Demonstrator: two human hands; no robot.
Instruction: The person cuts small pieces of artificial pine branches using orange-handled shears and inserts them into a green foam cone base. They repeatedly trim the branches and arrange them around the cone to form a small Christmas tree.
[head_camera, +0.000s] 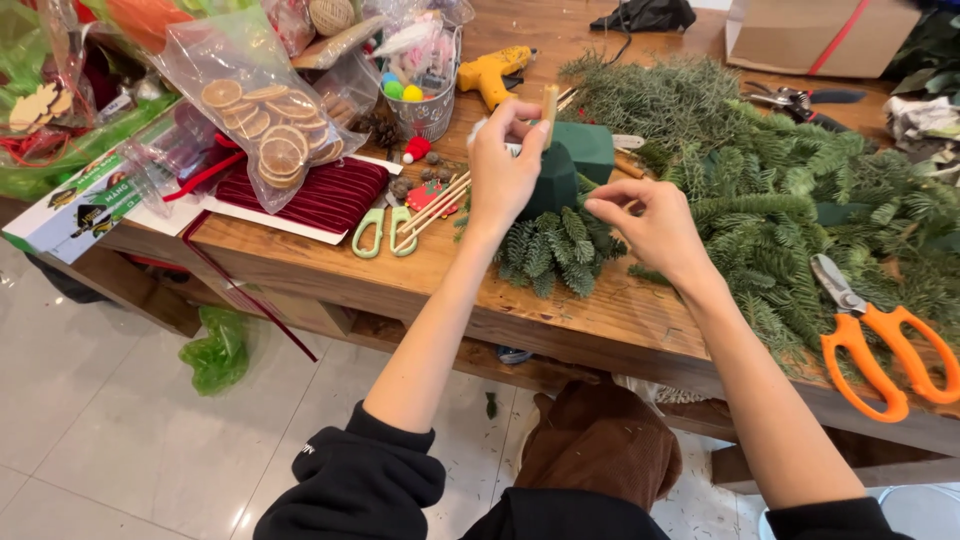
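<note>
While I am looking down past my black sleeves, my two bare arms are reaching out over the edge of the wooden table (330, 270). My left hand (505, 170) is pinching a thin pale wooden stick (549, 105) between thumb and fingertips, holding it upright against the top of a dark green foam cone (553, 180). My right hand (650, 225) is hovering just beside the cone's right flank, its fingers curled together with the tips pinched; whether anything is caught between them I cannot tell. The cone is standing near the front of the table, with short fir sprigs (550, 250) ringing its base.

Just to the left of my left hand, light green scissors (385, 230) are lying beside a bundle of wooden sticks (435, 205). To the right, near the table edge, orange-handled shears (880, 345) are resting on loose greenery. A big heap of fir branches (780, 170) is spreading across the right half of the table.

Further back on the left, a roll of dark red velvet ribbon (320, 195) is lying under a clear bag of dried orange slices (265, 125). Behind the cone, a yellow glue gun (492, 72) is sitting next to a metal mesh bucket (428, 110) of coloured pompoms. A cardboard box (815, 35) is standing at the far right.
</note>
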